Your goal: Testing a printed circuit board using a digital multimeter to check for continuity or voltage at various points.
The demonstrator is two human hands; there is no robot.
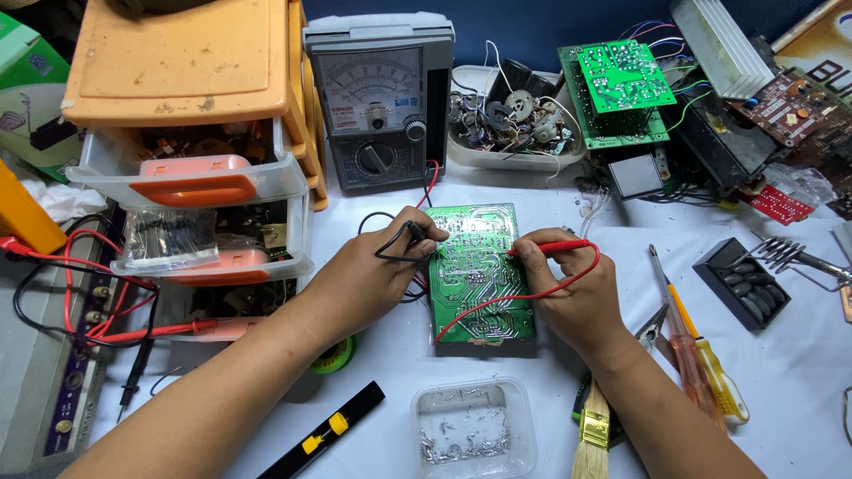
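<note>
A green circuit board (479, 266) lies solder side up on the white table. My left hand (382, 266) holds a black test probe (415, 232) against the board's left edge. From the other side, my right hand (568, 288) holds a red test probe (546, 249) with its tip on the board. A red lead (515, 300) loops from that probe across the board. Behind the board stands a grey analog multimeter (380, 102), with red and black leads running down from it.
Orange and clear plastic drawers (191, 142) stand at the left. A tub of parts (510, 120) and more green boards (617, 89) sit at the back. Screwdrivers (697, 355), a brush (593, 430), a clear box of solder bits (472, 426) and a black tray (744, 284) lie nearby.
</note>
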